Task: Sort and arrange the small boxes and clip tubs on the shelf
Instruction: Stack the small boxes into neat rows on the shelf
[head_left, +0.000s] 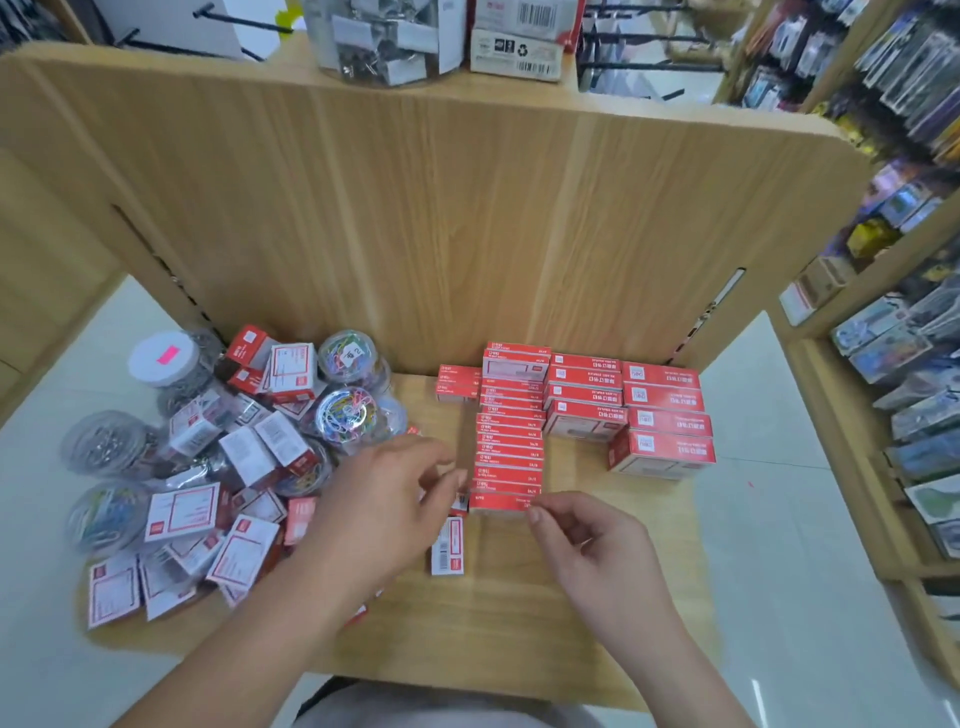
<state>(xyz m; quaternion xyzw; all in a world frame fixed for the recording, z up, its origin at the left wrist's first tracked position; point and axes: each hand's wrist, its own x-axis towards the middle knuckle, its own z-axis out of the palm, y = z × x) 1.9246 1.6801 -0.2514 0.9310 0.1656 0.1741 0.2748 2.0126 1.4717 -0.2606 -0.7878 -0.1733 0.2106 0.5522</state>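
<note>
Front red box (501, 503), nearest in the middle row on the shelf (519, 623), is flanked by left hand (384, 499), loose and empty, and right hand (587, 540), hold unclear; best squared flush by even end pressure.

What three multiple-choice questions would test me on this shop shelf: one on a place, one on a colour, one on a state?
1. Where does the heap of clip tubs lie?
A. Left of the rowed small boxes
B. Right of them
C. Stacked on top of them

2. What colour are the rowed small boxes?
A. Blue
B. Red
C. Green

3. How is the tub with the pink sticker?
A. Lid off
B. Lid on
C. Crushed flat

Answers:
1 A, since the tubs pile up at the left end of the shelf.
2 B, since their tops are plainly red.
3 B, since its white lid sits closed with the sticker on top.
</note>
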